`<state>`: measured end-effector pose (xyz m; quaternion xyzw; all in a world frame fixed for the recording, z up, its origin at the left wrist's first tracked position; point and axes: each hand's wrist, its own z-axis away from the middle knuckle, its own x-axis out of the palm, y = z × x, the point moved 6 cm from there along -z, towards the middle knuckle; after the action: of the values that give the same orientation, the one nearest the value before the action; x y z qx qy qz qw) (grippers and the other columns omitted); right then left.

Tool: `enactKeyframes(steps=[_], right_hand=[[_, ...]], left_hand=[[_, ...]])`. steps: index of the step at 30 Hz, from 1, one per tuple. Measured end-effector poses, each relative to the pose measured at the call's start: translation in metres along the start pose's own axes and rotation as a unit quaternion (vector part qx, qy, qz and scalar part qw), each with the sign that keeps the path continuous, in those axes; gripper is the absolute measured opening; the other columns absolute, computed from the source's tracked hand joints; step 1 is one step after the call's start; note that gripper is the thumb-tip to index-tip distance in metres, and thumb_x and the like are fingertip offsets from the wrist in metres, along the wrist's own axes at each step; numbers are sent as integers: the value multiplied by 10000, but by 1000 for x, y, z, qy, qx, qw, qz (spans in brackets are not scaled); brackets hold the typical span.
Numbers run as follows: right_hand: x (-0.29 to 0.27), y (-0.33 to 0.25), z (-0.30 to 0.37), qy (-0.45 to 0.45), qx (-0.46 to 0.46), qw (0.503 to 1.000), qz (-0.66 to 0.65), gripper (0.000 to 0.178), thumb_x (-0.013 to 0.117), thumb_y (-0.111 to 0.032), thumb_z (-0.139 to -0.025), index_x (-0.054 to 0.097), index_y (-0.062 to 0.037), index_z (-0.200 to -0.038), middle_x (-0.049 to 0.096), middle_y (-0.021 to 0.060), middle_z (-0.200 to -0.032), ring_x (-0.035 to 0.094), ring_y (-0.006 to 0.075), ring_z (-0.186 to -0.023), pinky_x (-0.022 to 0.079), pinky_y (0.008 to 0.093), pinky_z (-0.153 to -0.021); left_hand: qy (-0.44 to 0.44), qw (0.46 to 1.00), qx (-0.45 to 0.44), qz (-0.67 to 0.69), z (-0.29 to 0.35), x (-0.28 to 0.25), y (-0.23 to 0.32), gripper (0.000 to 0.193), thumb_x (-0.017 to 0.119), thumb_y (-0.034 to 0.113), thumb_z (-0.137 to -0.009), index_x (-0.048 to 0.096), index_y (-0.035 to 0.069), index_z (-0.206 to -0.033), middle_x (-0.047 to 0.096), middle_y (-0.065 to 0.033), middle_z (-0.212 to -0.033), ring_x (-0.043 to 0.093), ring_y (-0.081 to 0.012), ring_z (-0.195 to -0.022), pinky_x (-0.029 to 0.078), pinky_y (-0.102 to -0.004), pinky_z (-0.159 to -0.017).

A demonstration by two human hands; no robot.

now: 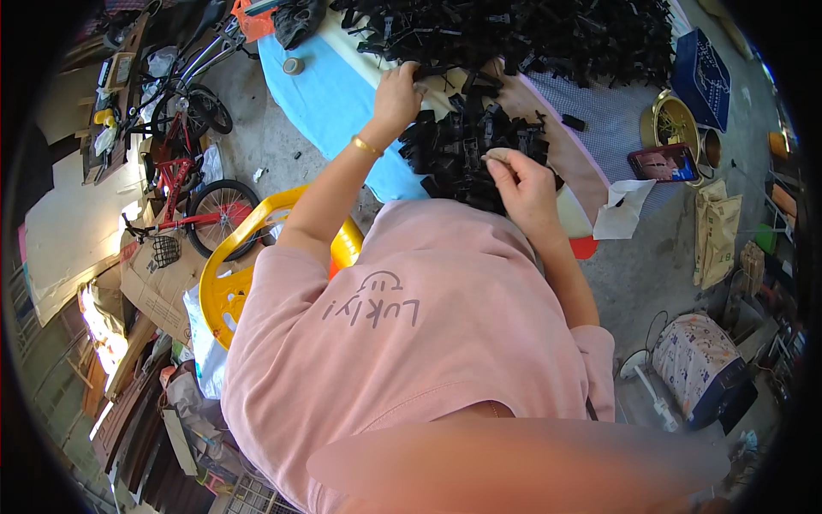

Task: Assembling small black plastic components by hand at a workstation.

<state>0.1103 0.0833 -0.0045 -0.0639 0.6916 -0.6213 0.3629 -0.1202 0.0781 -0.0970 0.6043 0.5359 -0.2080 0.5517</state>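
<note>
A near heap of small black plastic pieces [462, 141], perhaps buckles or clips, lies against my lap on the cloth-covered surface. Beyond it spreads a much larger black heap [548, 34] of similar parts. My left hand [396, 101] reaches to the gap between the two heaps, its fingers closed on a dark piece at the larger heap's edge. Over the right side of the near heap, my right hand [522, 184] has thumb and forefinger pinched together. Whatever sits in that pinch is too small or hidden to name.
A blue cloth [317, 111] covers the left side; one loose black piece [574, 122] lies on the right. Further right are a phone [664, 163], white paper [623, 210], a gold-coloured pot [668, 124] and a blue box [702, 81]. A yellow plastic chair [224, 295] and red bicycle [175, 184] stand left.
</note>
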Motion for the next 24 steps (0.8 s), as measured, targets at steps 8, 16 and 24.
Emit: enactKeyframes(steps=[8,16,24], right_hand=[[-8,-3,5,6,-39,998,49,159,614,-97,-800,618,4,-923,640,112,-781,606,140,-640,462,228,-581],[-3,-41,-4,20,-115,993,15,249,710,-61,-697,626,-18,-927,546,47,-647,475,79,-510,398,215,-465],[-18,-36,-7,63,-115,990,-53,123,685,-32,-723,617,-3,-822,583,46,-679,537,75,-576,438,217,-510]], left_hand=[[-58,997,-27,-40,-4,-10,14,397,547,29,-699,489,39,-1091,600,-132,-817,570,-309,-701,466,-388,-651],[-247,719,-278,587,25,-33,84,412,459,19,-813,427,21,-1224,534,-78,-959,582,-130,-822,491,-232,-676],[-304,631,-272,660,44,-53,137,421,480,17,-821,362,44,-1224,489,-106,-1135,525,-158,-984,460,-275,-827]])
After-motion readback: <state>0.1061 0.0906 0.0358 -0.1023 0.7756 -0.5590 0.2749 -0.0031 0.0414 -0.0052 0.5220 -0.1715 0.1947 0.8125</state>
